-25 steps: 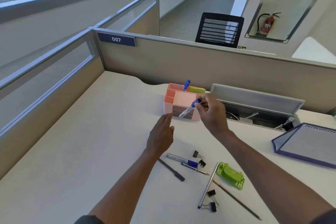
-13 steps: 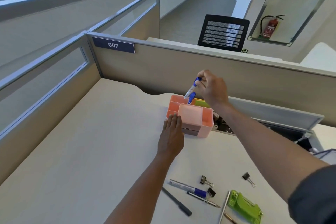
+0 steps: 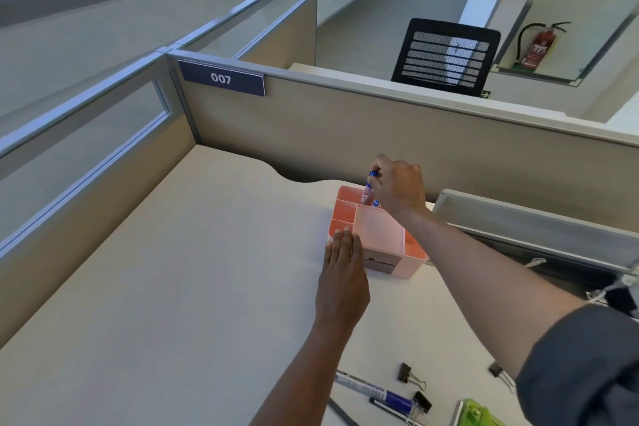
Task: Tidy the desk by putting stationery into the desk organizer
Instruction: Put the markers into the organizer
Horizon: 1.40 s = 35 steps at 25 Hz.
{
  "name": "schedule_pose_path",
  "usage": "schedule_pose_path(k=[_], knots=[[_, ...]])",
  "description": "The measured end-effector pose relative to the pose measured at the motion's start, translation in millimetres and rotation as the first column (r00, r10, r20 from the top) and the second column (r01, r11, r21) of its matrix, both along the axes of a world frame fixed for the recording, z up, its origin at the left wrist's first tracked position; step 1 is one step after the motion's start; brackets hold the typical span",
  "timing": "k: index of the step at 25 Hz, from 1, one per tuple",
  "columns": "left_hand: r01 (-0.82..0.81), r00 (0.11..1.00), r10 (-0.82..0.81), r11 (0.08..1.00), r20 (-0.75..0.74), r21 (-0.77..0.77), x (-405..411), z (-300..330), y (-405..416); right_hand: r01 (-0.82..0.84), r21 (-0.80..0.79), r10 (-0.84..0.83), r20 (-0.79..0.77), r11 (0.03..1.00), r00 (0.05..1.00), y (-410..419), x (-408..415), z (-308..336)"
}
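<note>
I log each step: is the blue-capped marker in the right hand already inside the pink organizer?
Partly in: the blue-capped marker dips into the pink organizer's rear compartment, gripped by the right hand.

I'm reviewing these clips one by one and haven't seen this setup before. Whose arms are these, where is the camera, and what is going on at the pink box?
No robot here: the arms belong to a person, and the single wide-angle camera sits on their head, looking forward and down at a desk in an office cubicle.

The right hand pinches a blue-capped pen and holds it upright over a rear compartment of the pink desk organizer; its lower end is in or at the compartment. The left hand lies flat with straight fingers against the organizer's near left corner, apparently steadying it.

Near the bottom edge lie a blue marker, a thinner pen beside it, some black binder clips and a green object, cut off by the frame.
</note>
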<state>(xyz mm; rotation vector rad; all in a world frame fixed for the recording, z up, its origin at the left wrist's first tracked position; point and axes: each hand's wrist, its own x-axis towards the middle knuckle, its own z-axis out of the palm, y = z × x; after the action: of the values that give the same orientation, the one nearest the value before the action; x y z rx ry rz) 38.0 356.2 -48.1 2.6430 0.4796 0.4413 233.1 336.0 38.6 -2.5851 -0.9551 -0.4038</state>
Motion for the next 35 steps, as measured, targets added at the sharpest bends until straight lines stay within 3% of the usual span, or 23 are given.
schedule_pose_path(k=[11,27,35], knots=[[-0.02,1.0,0.02,1.0,0.004,0.004,1,-6,0,0.068,-0.201,-0.08,-0.051,0.977,0.995,1,5,-14],[0.096,0.995,-0.095,0.995,-0.037,0.039,-38,27,-15,-0.014,-0.085,0.019,0.06,0.996,0.998,-69,-52,-1],[0.214,0.97,-0.204,0.975,-0.133,0.063,-97,22,-41,-0.072,0.011,0.073,-0.107,0.997,0.992,-142,-153,-31]])
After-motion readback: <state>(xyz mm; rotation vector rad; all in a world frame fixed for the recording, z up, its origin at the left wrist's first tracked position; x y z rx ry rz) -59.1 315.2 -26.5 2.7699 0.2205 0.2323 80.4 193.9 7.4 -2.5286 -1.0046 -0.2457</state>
